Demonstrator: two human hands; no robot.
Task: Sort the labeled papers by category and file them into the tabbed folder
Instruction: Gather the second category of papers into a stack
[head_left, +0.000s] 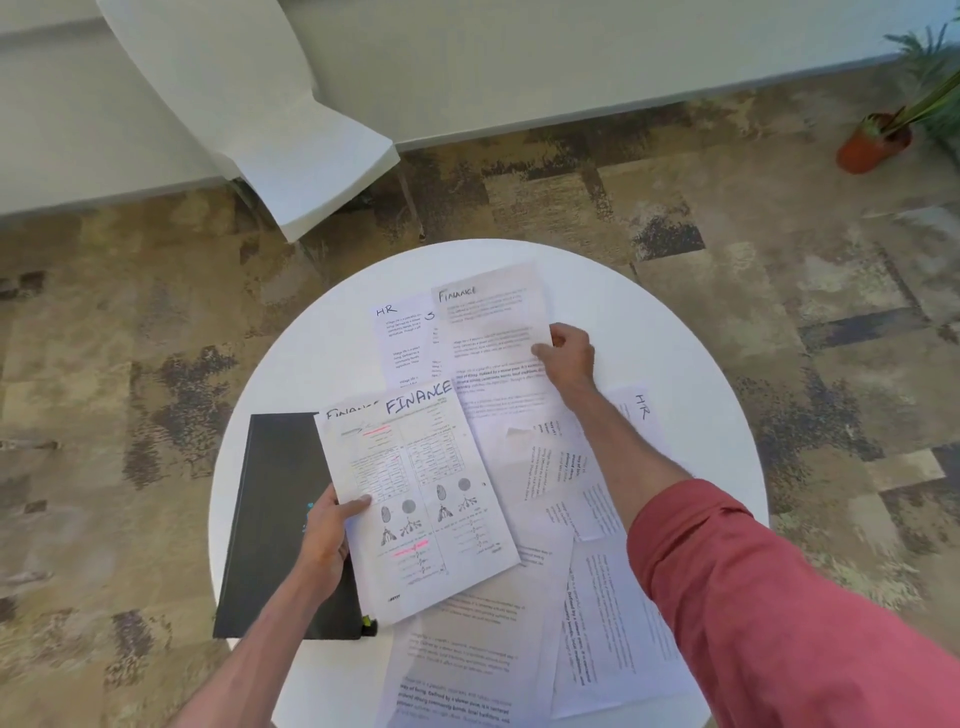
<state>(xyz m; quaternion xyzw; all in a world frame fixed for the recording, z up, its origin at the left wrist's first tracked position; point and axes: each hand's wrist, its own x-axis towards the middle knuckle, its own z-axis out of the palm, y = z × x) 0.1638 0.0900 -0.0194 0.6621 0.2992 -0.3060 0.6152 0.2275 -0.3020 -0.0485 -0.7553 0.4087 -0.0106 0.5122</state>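
Note:
My left hand (326, 530) pinches the left edge of a small stack of sheets marked FINANCE (421, 488), the top one printed with tables and diagrams. It is held above the black tabbed folder (275, 499), which lies closed on the table's left side. My right hand (566, 356) pinches the right edge of another sheet marked FINANCE (493, 332) at the far side of the table. A sheet marked HR (402, 338) lies under it to the left. Another HR sheet (641, 415) shows beyond my right forearm. Several more printed papers (467, 649) lie spread near me.
The round white table (701, 364) stands on patterned carpet. A white chair (291, 140) is behind it to the left. A potted plant (878, 140) sits on the floor at the far right. My red sleeve covers the table's near right part.

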